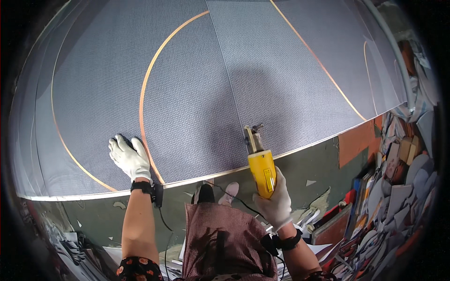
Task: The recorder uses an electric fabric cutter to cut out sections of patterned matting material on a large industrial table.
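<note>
Across the table lies a large grey-blue woven sheet (187, 117) with curved orange-gold lines on it. My left hand (130, 157), in a white glove, rests flat on the sheet near its front edge, fingers spread, beside one of the orange lines. In my gloved right hand (276, 206) is a yellow electric cutter (262, 171), gripped around its body. Its metal head sits over the front edge of the sheet, at the near end of a long straight line running away from me. Whether the blade touches the sheet I cannot tell.
A pale table edge (220, 173) curves along the front. Piles of offcuts (398, 187) crowd the floor at the right, with more scraps (75, 248) at lower left. A dark cord (243, 202) runs below the edge. A grey tube (391, 42) borders the far right.
</note>
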### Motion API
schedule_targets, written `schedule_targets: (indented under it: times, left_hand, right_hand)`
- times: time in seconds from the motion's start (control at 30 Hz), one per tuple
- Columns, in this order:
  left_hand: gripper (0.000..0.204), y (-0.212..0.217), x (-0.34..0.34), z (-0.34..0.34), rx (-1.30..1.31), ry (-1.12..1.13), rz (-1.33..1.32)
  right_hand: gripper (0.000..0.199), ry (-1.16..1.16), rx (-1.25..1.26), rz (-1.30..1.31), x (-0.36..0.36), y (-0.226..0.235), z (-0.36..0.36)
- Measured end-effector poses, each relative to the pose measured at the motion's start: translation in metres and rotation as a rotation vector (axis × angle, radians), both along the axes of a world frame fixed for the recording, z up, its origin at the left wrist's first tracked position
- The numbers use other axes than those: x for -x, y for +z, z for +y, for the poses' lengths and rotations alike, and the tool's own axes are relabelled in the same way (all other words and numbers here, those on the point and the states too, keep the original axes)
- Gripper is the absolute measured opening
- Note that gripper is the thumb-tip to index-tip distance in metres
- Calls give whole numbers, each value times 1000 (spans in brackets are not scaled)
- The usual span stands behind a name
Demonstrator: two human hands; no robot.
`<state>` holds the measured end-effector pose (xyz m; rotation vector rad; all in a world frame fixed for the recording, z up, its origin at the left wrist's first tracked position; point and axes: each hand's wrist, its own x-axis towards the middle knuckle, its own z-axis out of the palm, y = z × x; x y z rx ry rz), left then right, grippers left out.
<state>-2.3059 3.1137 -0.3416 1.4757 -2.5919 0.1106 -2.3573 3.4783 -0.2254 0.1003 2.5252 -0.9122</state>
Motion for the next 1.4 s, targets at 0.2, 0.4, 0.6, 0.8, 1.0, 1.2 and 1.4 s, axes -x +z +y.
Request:
schedule_targets:
  times: [0.2,0.4,0.6,0.8,1.0,1.2,1.4]
  left_hand:
    - [61,-1,-1,0,-24,19,-20]
    - [61,-1,-2,-1,-32,8,-4]
    - [61,-1,-5,1,-26,-33,28]
    - [58,-10,-10,-3,15,-90,97]
    - [57,-10,-12,-14,-152,16,161]
    - [66,16,89,-65,-394,-68,185]
    - [70,21,217,-128,-435,-134,168]
  right_hand:
    - [86,79,70,62,35,-12,-21]
    - [82,22,149,14,71,-17,-50]
    - [81,66,110,47,107,-26,-76]
    - [79,-24,218,-50,152,-30,-109]
    - [78,19,163,-4,194,-36,-139]
    - [77,46,145,-3,233,-38,-161]
    - [78,61,82,-1,270,-39,-198]
